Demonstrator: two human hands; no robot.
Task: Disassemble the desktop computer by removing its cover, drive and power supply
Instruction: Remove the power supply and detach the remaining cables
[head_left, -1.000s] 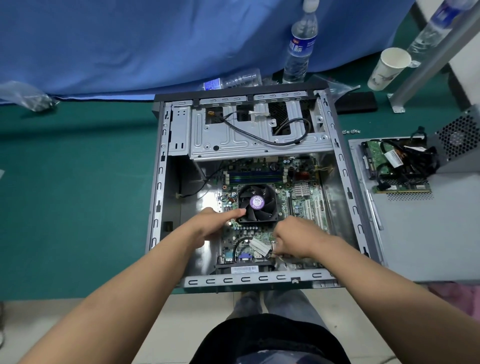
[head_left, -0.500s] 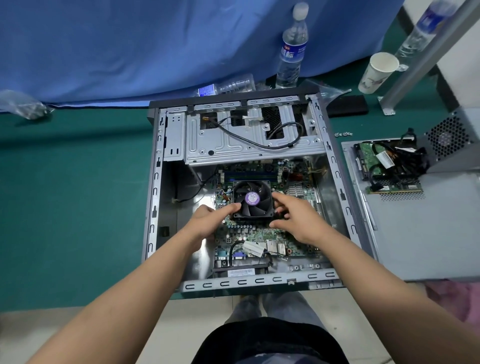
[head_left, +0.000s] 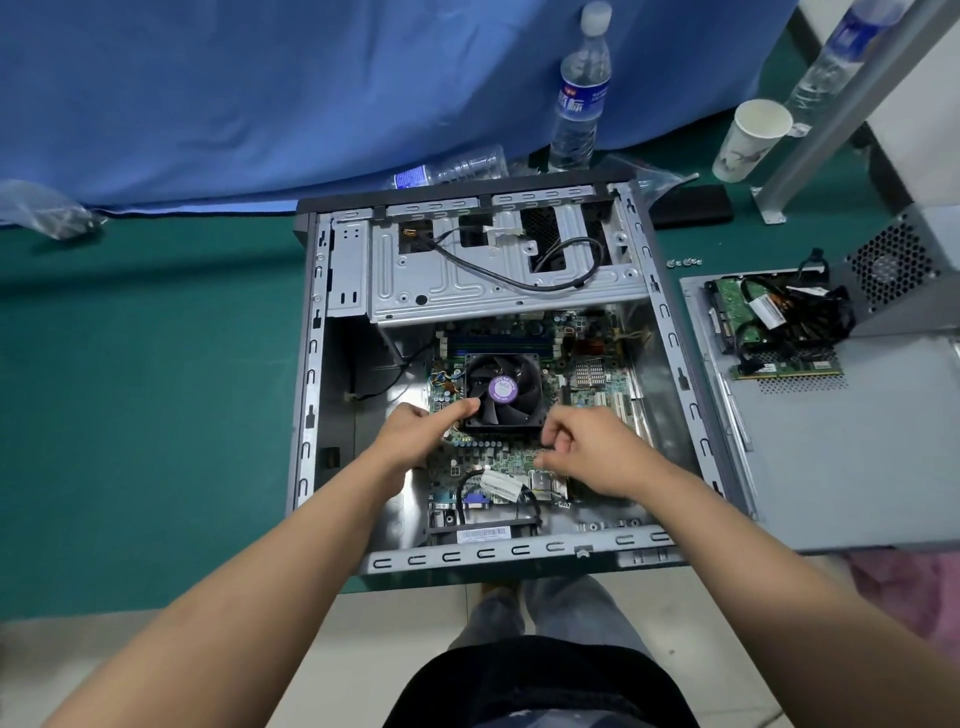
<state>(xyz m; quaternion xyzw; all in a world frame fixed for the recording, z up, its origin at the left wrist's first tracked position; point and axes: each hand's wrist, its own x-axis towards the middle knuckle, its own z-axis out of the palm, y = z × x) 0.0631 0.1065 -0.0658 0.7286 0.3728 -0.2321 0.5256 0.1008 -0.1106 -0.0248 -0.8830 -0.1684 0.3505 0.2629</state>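
Cover, drive and supply seem out; my left hand (head_left: 415, 431) thumbs the fan (head_left: 501, 389), fingers curled, right hand (head_left: 587, 449) pinching something unclear beside it; next, probably freeing it.

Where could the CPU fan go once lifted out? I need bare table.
Left of the computer case, the green table mat is bare. The near part of the removed cover is bare too. Behind the case, bottles and a paper cup crowd it.

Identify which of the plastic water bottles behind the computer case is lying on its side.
The crushed clear bottle against the blue cloth, just behind the case. The capped bottle to its right stands upright.
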